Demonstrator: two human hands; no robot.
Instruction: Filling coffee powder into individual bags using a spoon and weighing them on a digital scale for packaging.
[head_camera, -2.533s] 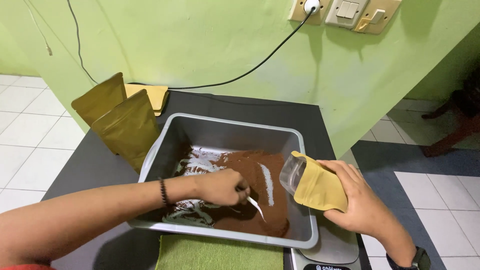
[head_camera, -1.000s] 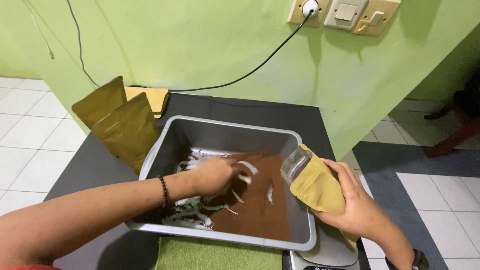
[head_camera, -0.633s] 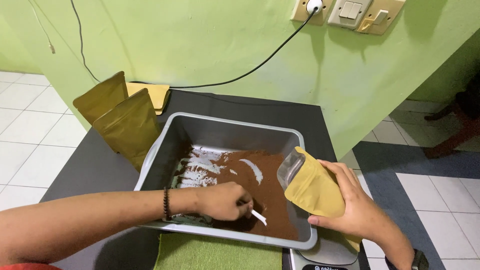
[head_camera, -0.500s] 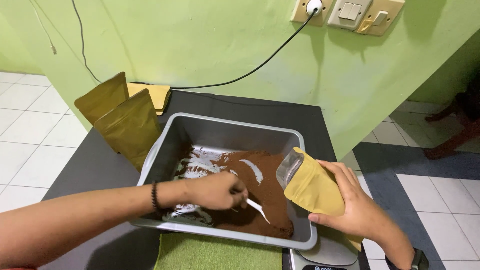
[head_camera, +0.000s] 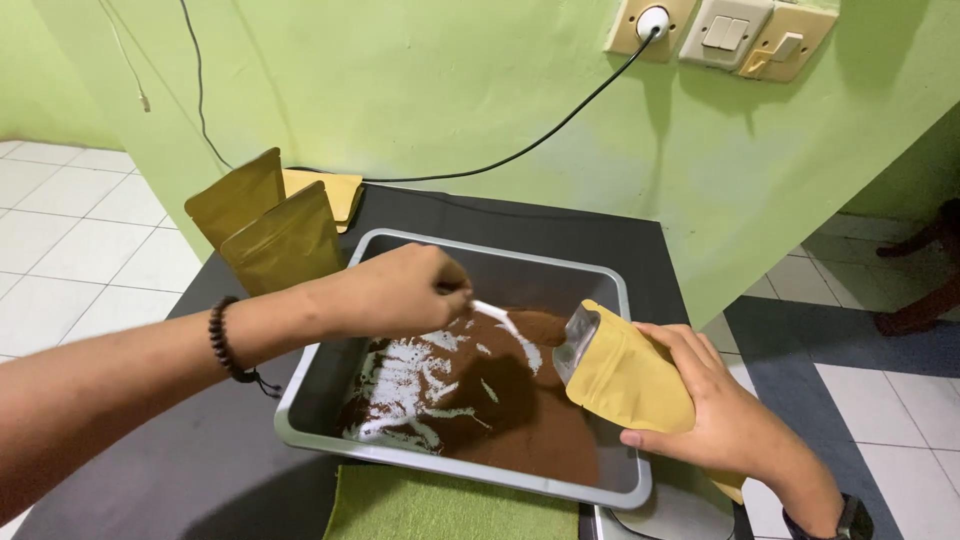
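Pouch (head_camera: 625, 375): a yellow stand-up pouch, tilted with its open mouth toward the tray, held over the tray's right edge.
Right hand (head_camera: 715, 420): wrapped around the lower part of the pouch from the right side, fingers closed on it; a dark watch shows at the wrist.
Left hand (head_camera: 400, 288): raised above the tray, fingers pinched shut on the handle of a white spoon (head_camera: 497, 313).
Spoon: carries a heap of brown powder — its tip is just beside the pouch mouth.
Tray (head_camera: 330, 365): grey, rectangular, on a dark table (head_camera: 200, 440); brown powder (head_camera: 530, 435) lies mostly in its right half, while the left half shows pale scraped streaks.
Left wrist: a dark bead bracelet (head_camera: 228, 343).
Behind the tray: two gold-brown pouches (head_camera: 285, 240) stand upright at the table's left rear, with a flat yellow stack behind them.
Front edge: a green cloth (head_camera: 440, 505) lies under the tray's near rim.
Wall: light green, with a socket and a black cable (head_camera: 540, 135) running down — switches to its right.
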